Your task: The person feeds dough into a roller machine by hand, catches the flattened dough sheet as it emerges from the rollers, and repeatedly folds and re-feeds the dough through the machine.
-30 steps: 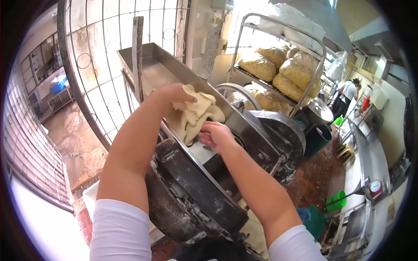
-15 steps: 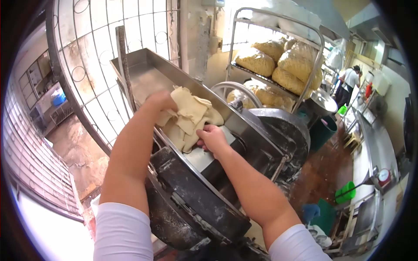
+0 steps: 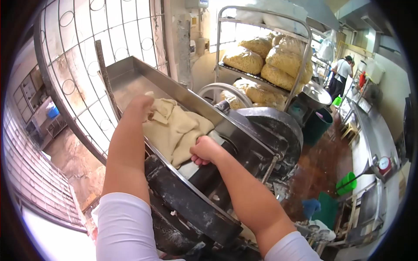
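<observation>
A pale, folded sheet of dough lies in the metal trough of a dough-rolling machine, its layers lapped over one another. My left hand is closed on loose dough at the far left end of the sheet. Its fingertips are partly hidden behind the hand. At the near right edge of the dough, my right hand is curled with the thumb against that edge, gripping it. A dark roller runs across the trough below my right hand.
A spoked wheel and a black guard stand on the machine's right side. Behind them, a rack carries several bags of yellowish food. A barred window is at left. A person stands far back.
My left hand has moved left and down, and the dough now lies flatter and more spread out. My right hand has shifted slightly down along the dough's edge. The camera view has turned slightly right.
</observation>
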### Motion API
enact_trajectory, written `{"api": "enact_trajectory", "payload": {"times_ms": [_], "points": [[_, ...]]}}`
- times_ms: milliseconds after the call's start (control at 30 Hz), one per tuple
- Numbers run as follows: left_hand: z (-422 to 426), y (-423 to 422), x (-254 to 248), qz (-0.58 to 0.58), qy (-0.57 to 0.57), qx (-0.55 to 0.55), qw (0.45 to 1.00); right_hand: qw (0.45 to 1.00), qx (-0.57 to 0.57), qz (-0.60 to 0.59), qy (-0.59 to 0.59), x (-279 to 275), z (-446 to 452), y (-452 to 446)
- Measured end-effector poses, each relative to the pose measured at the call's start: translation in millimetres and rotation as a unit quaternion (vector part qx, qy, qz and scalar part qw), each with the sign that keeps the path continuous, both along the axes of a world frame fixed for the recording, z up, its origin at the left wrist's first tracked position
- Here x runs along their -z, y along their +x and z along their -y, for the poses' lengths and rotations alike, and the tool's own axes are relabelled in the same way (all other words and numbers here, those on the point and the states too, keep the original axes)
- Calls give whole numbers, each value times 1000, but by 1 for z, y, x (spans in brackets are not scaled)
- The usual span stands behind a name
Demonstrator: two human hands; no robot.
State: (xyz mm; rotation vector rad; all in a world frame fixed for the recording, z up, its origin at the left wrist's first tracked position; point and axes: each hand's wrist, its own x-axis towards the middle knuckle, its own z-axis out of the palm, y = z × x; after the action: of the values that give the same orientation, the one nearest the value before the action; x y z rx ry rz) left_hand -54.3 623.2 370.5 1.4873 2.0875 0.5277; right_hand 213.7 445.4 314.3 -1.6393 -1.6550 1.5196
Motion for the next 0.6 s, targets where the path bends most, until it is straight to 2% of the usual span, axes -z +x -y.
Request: {"api": "enact_trajectory", "payload": {"times_ms": [100, 200, 300, 400, 433, 500, 600], "points": [[68, 36, -48, -51, 9, -41, 998, 979, -79, 187, 34, -32, 15, 2], [61, 35, -48, -176, -75, 85, 978, 919, -48, 325, 217, -51, 23, 0], [49, 28, -39, -172, -86, 99, 976, 864, 11, 259, 431, -67, 16, -8], [40, 22, -33, -164, -67, 109, 978, 845, -110, 317, 417, -24, -25, -14], [35, 20, -27, -112, -47, 83, 989, 905, -106, 302, 282, -15, -28, -9], [31, 18, -21, -9, -4, 31, 999, 902, -85, 318, 280, -4, -35, -12], [44, 31, -26, -151, -22, 11, 988, 903, -74, 311, 288, 5, -38, -16]]}}
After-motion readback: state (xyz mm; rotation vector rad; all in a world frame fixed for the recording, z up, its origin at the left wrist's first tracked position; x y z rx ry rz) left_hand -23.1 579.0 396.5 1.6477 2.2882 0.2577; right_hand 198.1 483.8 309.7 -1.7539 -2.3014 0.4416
